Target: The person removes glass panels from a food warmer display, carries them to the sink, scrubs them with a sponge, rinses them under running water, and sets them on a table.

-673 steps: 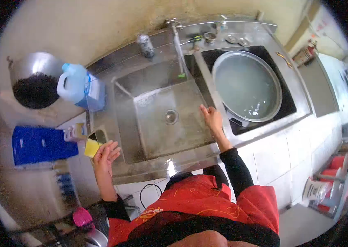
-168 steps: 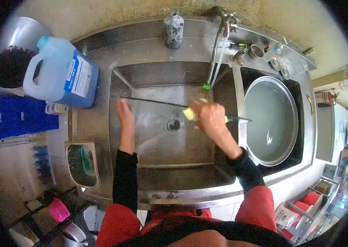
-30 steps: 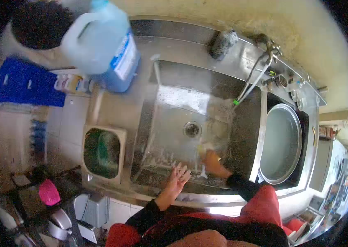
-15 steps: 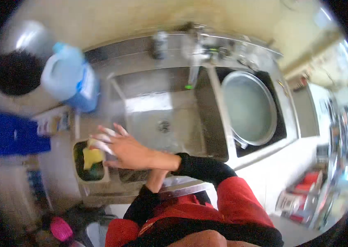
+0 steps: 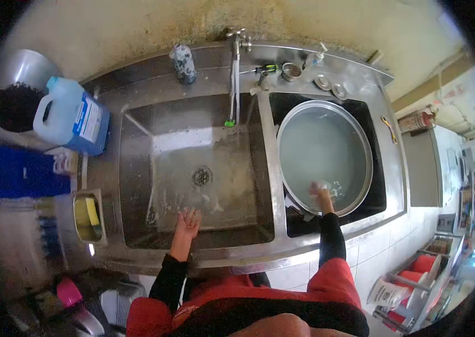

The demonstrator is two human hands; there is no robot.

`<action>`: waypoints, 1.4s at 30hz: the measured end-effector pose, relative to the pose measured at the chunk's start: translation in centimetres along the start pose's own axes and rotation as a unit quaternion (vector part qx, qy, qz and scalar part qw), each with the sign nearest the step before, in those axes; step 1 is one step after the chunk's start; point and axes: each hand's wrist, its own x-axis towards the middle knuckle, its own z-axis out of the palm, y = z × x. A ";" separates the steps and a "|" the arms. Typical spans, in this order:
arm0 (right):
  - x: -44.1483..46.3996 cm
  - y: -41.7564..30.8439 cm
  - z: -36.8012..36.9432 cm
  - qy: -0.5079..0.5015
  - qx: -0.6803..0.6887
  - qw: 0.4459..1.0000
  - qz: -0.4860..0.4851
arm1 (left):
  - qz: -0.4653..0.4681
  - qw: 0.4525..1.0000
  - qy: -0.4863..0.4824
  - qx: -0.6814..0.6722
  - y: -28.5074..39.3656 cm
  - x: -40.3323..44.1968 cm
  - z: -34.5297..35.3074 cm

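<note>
My left hand (image 5: 188, 223) is over the near part of the left sink basin (image 5: 232, 210), palm up with the fingers apart and nothing in it. Wet, foamy streaks show on the basin floor near it. On the right, my right hand (image 5: 322, 194) reaches over the near rim of a large round metal pot (image 5: 284, 182), into cloudy water (image 5: 322, 146). Small splashes and bubbles lie beside its fingers, which are blurred and partly hidden by the water. A yellow sponge (image 5: 92, 212) rests in a small metal container (image 5: 98, 235) at the left counter edge.
A tap (image 5: 234, 84) extends over the left basin. Behind stand a spotted bottle (image 5: 183, 64), a screwdriver (image 5: 265, 68) and a pump bottle (image 5: 317, 58). At left are a jug of blue liquid (image 5: 71, 121) and a blue crate (image 5: 26, 174). A shelf rack (image 5: 417, 281) stands at lower right.
My right hand, with white foam on its fingers, was across at the left by the sponge; it has swung right to the pot. My left hand, mostly hidden before, now shows. The view shifted.
</note>
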 end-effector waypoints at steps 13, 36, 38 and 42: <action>6.2 -6.1 5.8 0.161 -0.603 0.776 -0.097 | 0.140 0.979 0.128 -0.075 -3.4 2.2 1.5; 2.4 -9.7 21.6 0.017 -0.195 0.974 -0.110 | 0.076 0.994 -0.025 -0.070 -2.4 -2.5 4.6; 8.1 -2.2 2.3 0.174 -0.446 0.840 -0.254 | 0.115 0.991 -0.058 -0.026 -2.9 -1.0 3.0; 4.1 -1.5 2.9 0.003 -0.163 0.987 0.008 | 0.109 0.993 -0.026 -0.041 -2.9 -1.1 3.3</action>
